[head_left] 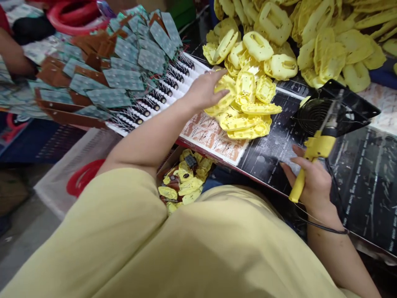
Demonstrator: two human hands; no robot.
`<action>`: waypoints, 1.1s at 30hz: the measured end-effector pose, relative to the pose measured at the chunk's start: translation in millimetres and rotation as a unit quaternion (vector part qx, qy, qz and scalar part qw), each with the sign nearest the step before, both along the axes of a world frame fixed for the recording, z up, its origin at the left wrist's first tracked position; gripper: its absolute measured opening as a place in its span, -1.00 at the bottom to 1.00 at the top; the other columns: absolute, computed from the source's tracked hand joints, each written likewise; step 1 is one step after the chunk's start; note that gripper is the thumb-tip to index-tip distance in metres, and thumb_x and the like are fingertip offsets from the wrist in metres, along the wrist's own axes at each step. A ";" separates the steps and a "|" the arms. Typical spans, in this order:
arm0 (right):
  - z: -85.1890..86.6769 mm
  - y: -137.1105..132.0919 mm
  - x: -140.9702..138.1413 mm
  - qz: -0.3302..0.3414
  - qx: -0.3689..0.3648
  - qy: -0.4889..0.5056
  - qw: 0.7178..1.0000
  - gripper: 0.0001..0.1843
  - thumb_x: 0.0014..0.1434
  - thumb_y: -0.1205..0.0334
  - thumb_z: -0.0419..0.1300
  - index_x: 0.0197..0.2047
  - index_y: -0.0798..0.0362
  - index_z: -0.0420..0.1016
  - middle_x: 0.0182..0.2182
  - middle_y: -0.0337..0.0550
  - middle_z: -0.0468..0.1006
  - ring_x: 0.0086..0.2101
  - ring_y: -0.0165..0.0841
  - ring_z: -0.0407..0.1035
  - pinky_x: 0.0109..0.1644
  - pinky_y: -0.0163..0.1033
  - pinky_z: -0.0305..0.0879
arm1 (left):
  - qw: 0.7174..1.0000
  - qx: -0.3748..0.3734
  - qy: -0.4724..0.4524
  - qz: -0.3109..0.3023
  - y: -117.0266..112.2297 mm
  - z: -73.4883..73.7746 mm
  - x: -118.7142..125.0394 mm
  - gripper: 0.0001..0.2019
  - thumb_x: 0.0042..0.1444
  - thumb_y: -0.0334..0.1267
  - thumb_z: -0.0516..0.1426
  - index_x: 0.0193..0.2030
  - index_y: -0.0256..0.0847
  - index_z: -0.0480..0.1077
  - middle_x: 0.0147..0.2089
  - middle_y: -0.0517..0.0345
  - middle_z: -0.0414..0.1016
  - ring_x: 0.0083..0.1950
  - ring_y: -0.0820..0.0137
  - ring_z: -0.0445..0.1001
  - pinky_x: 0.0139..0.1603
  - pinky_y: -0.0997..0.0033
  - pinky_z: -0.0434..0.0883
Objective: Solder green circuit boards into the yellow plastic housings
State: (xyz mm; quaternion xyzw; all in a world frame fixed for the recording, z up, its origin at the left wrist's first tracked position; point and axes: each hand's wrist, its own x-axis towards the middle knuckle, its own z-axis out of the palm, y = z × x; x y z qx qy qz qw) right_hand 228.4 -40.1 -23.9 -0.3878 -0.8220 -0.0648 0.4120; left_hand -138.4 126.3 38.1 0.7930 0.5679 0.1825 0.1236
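My left hand (203, 92) reaches over the near edge of a heap of yellow plastic shells (246, 87). Its thumb and fingers close around one shell (226, 90) at the heap's left side, slightly smeared by motion. My right hand (315, 182) is wrapped round the handle of a yellow soldering gun (319, 145), whose metal tip points up and away. Behind that tip stands a black stand with a coiled holder (313, 116). The shells lie open side up on a printed sheet (214, 138) and the black bench surface.
To the left, a white ribbed rack (186, 76) holds wired parts beneath green circuit boards (124, 78). More yellow shells (341, 45) are piled at the back. An open box (182, 178) of yellow parts sits below the bench edge. Another person's arm (14, 54) shows far left.
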 end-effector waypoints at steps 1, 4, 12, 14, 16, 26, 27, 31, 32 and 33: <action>4.7 4.5 -5.5 0.019 0.002 -0.016 1.000 -0.67 0.29 0.36 0.45 0.06 0.00 0.51 0.12 0.02 0.70 -0.02 -0.16 0.69 0.04 -0.13 0.67 | 1.000 0.023 -0.001 -0.020 -6.0 -1.7 3.4 -0.27 0.44 0.34 0.00 0.53 -0.07 0.31 0.37 0.06 0.57 0.52 0.04 0.31 0.58 -0.18 0.28; 12.8 21.8 -21.8 0.045 -0.002 -0.043 0.998 -0.68 0.35 0.35 0.39 0.13 -0.02 0.49 0.12 0.02 0.70 0.05 -0.15 0.66 0.11 -0.12 0.65 | 0.990 0.058 0.026 -0.123 -41.7 -9.6 18.7 -0.41 0.49 0.23 0.02 0.39 -0.12 0.47 0.47 -0.04 0.47 0.55 0.02 0.32 0.58 -0.19 0.28; 5.4 87.9 -58.6 0.028 -0.066 -0.189 0.979 -0.75 0.53 0.27 0.09 0.09 0.03 0.59 -0.18 0.01 0.72 -0.05 -0.14 0.63 0.00 -0.14 0.57 | 0.984 -0.049 0.042 -0.167 -67.4 -40.6 35.0 -0.37 0.50 0.02 0.05 0.56 -0.28 0.31 0.58 -0.26 0.33 0.54 0.01 0.41 0.55 -0.09 0.37; 10.8 91.0 -53.0 0.021 -0.067 -0.196 0.978 -0.74 0.54 0.23 0.08 0.10 0.03 0.59 -0.23 -0.02 0.71 -0.20 -0.18 0.62 -0.15 -0.18 0.53 | 0.986 -0.054 0.003 -0.160 -53.5 -40.6 35.1 -0.41 0.50 0.02 0.05 0.49 -0.28 0.42 0.49 -0.20 0.46 0.47 0.06 0.49 0.52 -0.03 0.41; 20.8 82.3 -39.5 0.032 -0.055 -0.183 0.981 -0.76 0.54 0.17 0.14 0.14 0.01 0.56 -0.23 -0.06 0.70 -0.26 -0.22 0.60 -0.21 -0.20 0.49 | 0.987 -0.044 -0.036 -0.149 -44.6 -38.9 33.4 -0.48 0.51 0.00 0.03 0.39 -0.25 0.52 0.39 -0.12 0.58 0.41 0.12 0.56 0.47 0.04 0.47; 17.1 -19.9 34.6 0.090 -0.022 -0.165 0.982 -0.59 0.36 0.47 0.33 0.22 0.02 0.51 0.01 -0.03 0.73 -0.04 -0.18 0.67 0.10 -0.10 0.64 | 0.946 0.154 -0.069 -0.277 -114.8 -72.4 44.2 -0.60 0.55 -0.17 0.03 0.31 -0.32 0.52 0.33 -0.27 0.61 0.37 0.14 0.61 0.37 0.03 0.59; 11.2 -23.9 37.7 0.089 -0.030 -0.152 0.984 -0.60 0.36 0.40 0.37 0.22 0.01 0.51 0.02 -0.03 0.73 -0.01 -0.16 0.67 0.14 -0.06 0.65 | 0.943 0.154 -0.057 -0.289 -118.2 -79.6 48.0 -0.61 0.55 -0.17 0.05 0.30 -0.31 0.52 0.35 -0.28 0.59 0.40 0.11 0.59 0.38 -0.03 0.58; -7.0 -25.0 41.5 0.044 -0.079 -0.081 0.993 -0.42 0.33 0.03 0.46 0.31 -0.03 0.44 0.16 0.08 0.66 0.14 -0.01 0.61 0.18 0.10 0.66 | 0.949 0.098 -0.020 -0.299 -112.9 -95.1 61.5 -0.60 0.54 -0.21 0.06 0.38 -0.26 0.48 0.45 -0.31 0.49 0.55 0.06 0.43 0.48 -0.19 0.49; -9.4 -23.2 41.2 0.036 -0.090 -0.077 0.992 -0.40 0.34 0.01 0.45 0.33 -0.02 0.41 0.19 0.11 0.65 0.15 0.01 0.60 0.16 0.11 0.67 | 0.949 0.091 -0.020 -0.302 -109.3 -95.2 64.8 -0.59 0.54 -0.21 0.06 0.39 -0.28 0.47 0.46 -0.33 0.47 0.55 0.05 0.42 0.49 -0.20 0.47; -10.9 -21.6 40.6 0.035 -0.098 -0.080 0.991 -0.41 0.36 0.03 0.43 0.34 -0.02 0.40 0.20 0.13 0.64 0.15 0.02 0.61 0.13 0.11 0.68 | 0.948 0.087 -0.021 -0.306 -105.7 -94.1 68.4 -0.58 0.55 -0.20 0.05 0.39 -0.30 0.47 0.46 -0.36 0.47 0.55 0.04 0.42 0.50 -0.21 0.46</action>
